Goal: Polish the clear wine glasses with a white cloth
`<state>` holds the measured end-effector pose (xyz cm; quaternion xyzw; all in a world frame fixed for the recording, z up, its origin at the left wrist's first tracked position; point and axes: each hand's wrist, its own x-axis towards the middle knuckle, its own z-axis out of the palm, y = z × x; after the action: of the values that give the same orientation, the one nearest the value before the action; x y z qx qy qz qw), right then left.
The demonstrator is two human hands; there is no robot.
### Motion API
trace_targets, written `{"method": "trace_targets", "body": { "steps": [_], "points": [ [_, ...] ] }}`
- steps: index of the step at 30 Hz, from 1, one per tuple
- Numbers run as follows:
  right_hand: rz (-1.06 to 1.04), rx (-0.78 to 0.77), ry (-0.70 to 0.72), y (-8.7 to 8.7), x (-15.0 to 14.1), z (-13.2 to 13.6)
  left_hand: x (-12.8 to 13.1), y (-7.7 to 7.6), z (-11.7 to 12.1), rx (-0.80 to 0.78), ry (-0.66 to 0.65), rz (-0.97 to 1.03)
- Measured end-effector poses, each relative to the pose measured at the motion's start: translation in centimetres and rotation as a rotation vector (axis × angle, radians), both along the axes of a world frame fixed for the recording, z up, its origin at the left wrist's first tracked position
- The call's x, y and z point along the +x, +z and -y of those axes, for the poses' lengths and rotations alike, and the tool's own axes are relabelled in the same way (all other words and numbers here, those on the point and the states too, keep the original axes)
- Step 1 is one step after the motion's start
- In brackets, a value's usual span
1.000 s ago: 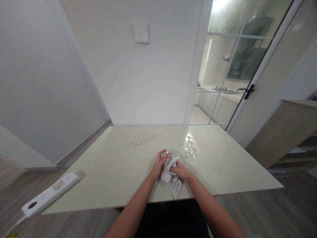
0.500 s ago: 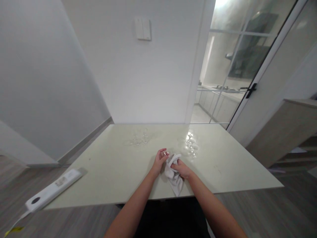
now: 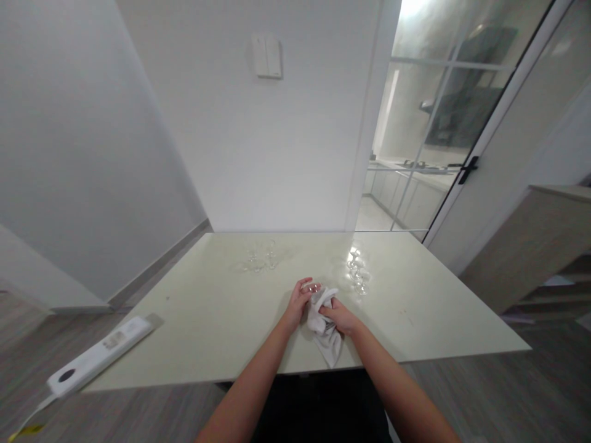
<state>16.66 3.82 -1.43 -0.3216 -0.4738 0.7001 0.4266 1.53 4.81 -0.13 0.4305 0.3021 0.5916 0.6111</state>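
Head cam: left hand (image 3: 297, 303) has its fingers curled round a clear glass (image 3: 313, 287), right hand (image 3: 339, 315) is gripping a bunched white cloth (image 3: 323, 311) right up against it. Both are near the front edge of the pale surface (image 3: 207, 326), with more clear glassware (image 3: 357, 271) farther back, toward the wall.

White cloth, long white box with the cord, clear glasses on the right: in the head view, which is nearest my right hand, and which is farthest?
From your right hand:
1. White cloth: in that hand.
2. Clear glasses on the right: farther back on the table.
3. Long white box: far left, front edge.
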Motion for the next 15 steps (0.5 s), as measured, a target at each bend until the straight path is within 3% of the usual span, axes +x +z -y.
{"method": "trace_targets", "body": {
  "steps": [4,12,15],
  "points": [
    [0.018,-0.015,0.0,0.0,0.0,0.05,0.23,0.18,0.03,-0.008,0.107,-0.128],
    [-0.006,-0.044,-0.024,0.12,-0.19,0.01,0.12,0.11,0.12,-0.048,-0.006,-0.021],
    [-0.015,-0.035,-0.017,0.16,-0.25,0.03,0.14,0.13,0.09,-0.012,0.043,-0.08]
  ]
}}
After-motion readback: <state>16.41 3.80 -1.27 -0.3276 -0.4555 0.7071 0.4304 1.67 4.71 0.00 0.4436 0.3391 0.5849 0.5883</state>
